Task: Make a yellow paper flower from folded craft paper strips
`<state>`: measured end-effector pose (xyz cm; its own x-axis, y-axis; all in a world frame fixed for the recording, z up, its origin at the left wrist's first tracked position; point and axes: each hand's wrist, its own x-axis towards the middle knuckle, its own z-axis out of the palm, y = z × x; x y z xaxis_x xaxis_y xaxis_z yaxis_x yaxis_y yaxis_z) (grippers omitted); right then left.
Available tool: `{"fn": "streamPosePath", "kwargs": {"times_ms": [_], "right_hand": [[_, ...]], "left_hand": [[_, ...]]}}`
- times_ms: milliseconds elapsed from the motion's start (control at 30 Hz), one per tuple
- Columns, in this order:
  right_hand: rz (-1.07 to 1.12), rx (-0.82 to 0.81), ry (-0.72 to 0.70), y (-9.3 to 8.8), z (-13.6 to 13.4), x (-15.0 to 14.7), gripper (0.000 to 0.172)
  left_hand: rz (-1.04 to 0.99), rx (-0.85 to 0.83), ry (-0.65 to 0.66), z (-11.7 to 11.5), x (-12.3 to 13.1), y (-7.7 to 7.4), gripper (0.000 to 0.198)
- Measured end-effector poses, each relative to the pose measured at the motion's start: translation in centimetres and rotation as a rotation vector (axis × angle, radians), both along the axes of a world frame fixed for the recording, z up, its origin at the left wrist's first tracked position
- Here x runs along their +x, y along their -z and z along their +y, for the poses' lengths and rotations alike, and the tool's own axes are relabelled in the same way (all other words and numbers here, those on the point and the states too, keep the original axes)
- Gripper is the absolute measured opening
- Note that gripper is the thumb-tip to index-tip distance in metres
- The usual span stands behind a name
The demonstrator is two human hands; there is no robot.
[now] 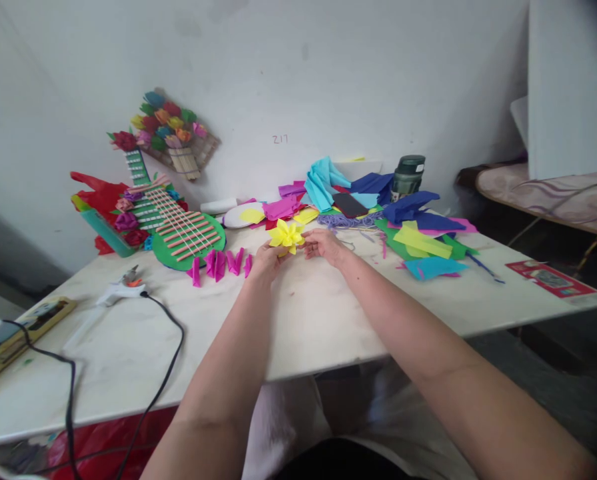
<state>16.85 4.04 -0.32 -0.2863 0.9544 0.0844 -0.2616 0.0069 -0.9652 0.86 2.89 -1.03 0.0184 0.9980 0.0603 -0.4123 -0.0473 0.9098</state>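
A yellow paper flower (pixel 286 236) with pointed petals is held up a little over the table, between my two hands. My left hand (pixel 269 259) is closed on its lower left side. At its right edge is my right hand (pixel 323 245), fingers curled and the tips by the petals; whether they grip it is hard to make out. Several folded magenta paper pieces (pixel 217 265) lie in a row left of my left hand. Beyond them leans a green guitar-shaped craft (pixel 188 240) with paper roses and pink sticks.
A white glue gun (pixel 121 291) with a black cord lies at the left, near a power strip (pixel 26 333). Coloured crepe paper (pixel 328 183), a black phone (pixel 349 205) and a dark bottle (pixel 408 177) stand or lie at the back. Paper scraps (pixel 423 240) cover the right side.
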Motion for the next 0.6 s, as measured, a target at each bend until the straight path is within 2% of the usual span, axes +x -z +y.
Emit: {"fn": "streamPosePath", "kwargs": {"times_ms": [167,300,467,600], "right_hand": [[-0.051,0.003,0.087,0.1,0.0,-0.5,0.018],[-0.122,0.038,0.168,0.2,0.0,-0.9,0.01],[-0.184,0.041,0.257,0.5,0.5,-0.6,0.008],[-0.115,0.011,0.231,0.5,0.7,-0.2,0.009]], "left_hand": [[-0.002,0.019,0.037,-0.1,0.4,0.3,0.031],[0.003,0.025,0.073,-0.6,1.0,0.1,0.032],[-0.007,-0.045,0.229,-1.4,0.7,-1.1,0.036],[-0.159,-0.138,0.112,-1.2,0.1,-1.5,0.041]]}}
